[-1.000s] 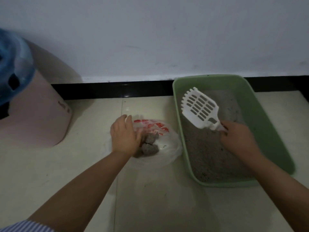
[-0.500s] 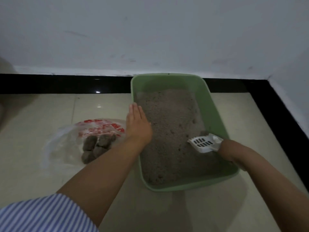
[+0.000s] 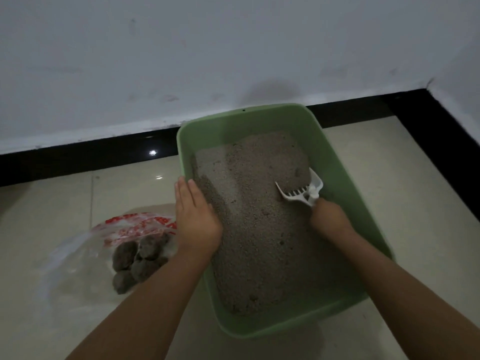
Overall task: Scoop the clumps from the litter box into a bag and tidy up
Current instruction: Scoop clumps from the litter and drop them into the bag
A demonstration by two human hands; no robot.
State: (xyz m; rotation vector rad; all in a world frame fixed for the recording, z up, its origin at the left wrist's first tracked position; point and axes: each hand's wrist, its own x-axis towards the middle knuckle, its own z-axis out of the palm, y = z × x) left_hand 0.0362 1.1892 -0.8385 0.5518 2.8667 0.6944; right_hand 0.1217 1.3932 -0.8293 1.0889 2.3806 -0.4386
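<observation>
The clear plastic bag (image 3: 85, 245) carries red printed lettering along its upper edge, but the print is crumpled and too blurred to read. No other writing shows.

The green litter box (image 3: 345, 175) sits on the tiled floor (image 3: 415, 203) with its far end close to the black skirting at the foot of the white wall (image 3: 233, 48). Its long axis runs from the near edge away toward the wall, leaning slightly left at the far end. It is a rounded rectangular tray filled with grey-brown granular litter (image 3: 254, 229), which lies uneven and furrowed.

The white slotted scoop (image 3: 302, 193) lies in the right part of the box, its toothed blade pointing up and left into the litter, a small heap of litter resting on it. The right hand (image 3: 330, 219) grips its handle with fingers curled around it.

The left hand (image 3: 194, 219) rests on the left rim of the box with fingers straight and together, pointing toward the wall.

The bag lies on the floor just left of the box, holding several dark rounded clumps (image 3: 140, 261) bunched together.
</observation>
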